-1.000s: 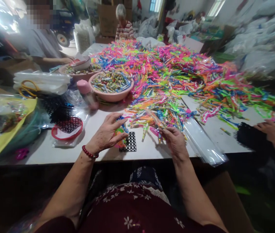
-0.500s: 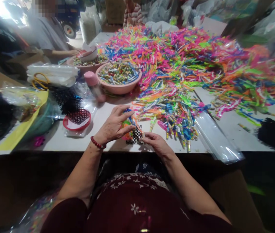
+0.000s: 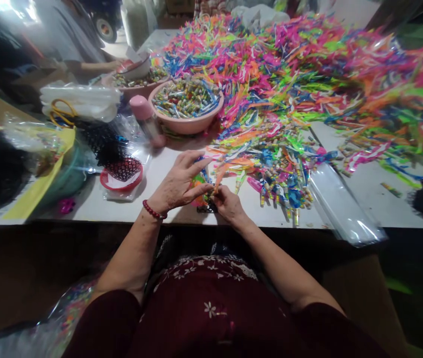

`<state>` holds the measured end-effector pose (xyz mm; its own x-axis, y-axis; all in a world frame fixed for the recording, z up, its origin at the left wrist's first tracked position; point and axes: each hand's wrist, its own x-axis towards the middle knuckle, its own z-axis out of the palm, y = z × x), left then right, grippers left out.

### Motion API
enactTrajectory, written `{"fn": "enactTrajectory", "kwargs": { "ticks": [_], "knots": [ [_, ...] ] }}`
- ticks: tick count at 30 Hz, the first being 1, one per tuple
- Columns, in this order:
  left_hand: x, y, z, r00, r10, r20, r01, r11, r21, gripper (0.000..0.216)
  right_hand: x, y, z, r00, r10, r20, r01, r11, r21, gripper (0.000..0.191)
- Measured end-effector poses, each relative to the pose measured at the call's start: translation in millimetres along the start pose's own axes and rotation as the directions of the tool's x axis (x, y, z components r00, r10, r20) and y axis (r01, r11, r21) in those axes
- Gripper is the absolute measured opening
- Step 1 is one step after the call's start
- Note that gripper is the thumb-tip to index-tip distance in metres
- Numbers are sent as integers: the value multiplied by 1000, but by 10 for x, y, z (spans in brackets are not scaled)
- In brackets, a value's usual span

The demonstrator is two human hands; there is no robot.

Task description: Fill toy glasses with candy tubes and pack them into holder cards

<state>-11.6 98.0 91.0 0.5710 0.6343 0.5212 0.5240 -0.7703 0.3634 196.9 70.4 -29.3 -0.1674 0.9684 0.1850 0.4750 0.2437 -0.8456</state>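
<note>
My left hand (image 3: 179, 185) rests on the white table (image 3: 166, 171) near its front edge, fingers curled around a small bunch of coloured plastic toy sticks (image 3: 199, 183) over a black grid holder (image 3: 207, 207). My right hand (image 3: 226, 203) meets it from the right, pinching an orange stick (image 3: 219, 178) at the holder. A huge heap of neon pink, green, orange and blue sticks (image 3: 278, 74) covers the table beyond my hands.
A pink basin of small pieces (image 3: 186, 104) and a pink bottle (image 3: 145, 119) stand behind my left hand. A red lid with black mesh (image 3: 122, 174), clear bags (image 3: 340, 204), yellow scissors (image 3: 62, 112) lie around. A person's arm (image 3: 92, 64) works at the far left.
My right hand has come leftward from the pile with an orange stick and now meets my left hand at the black holder. The view has tilted down, toward the table.
</note>
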Motion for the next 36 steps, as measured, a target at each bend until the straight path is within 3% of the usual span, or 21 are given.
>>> {"fn": "enactTrajectory", "kwargs": {
  "ticks": [5, 12, 21, 25, 28, 36],
  "knots": [
    [13, 15, -4, 1000, 15, -1, -15, 1000, 7, 65, 39, -18, -52, 997, -41, 71, 55, 977, -207, 17],
    [10, 17, -1, 1000, -4, -1, 4, 1000, -2, 66, 24, 3, -67, 997, -19, 69, 30, 987, -159, 12],
    [26, 12, 9, 1000, -7, 8, 7, 1000, 1, 67, 93, -192, -70, 982, -10, 187, 75, 936, -344, 18],
    [21, -12, 3, 1000, -1, 12, 1, 1000, -7, 65, 45, -257, -68, 991, 31, 127, 12, 946, -325, 15],
    [21, -9, -12, 1000, 8, 18, -8, 1000, -7, 65, 12, -259, -56, 995, -12, 99, 46, 937, -346, 12],
    [50, -8, -20, 995, 82, 52, -80, 996, -35, 65, 91, -327, -29, 990, 24, 139, 39, 901, -432, 11]
  ]
}}
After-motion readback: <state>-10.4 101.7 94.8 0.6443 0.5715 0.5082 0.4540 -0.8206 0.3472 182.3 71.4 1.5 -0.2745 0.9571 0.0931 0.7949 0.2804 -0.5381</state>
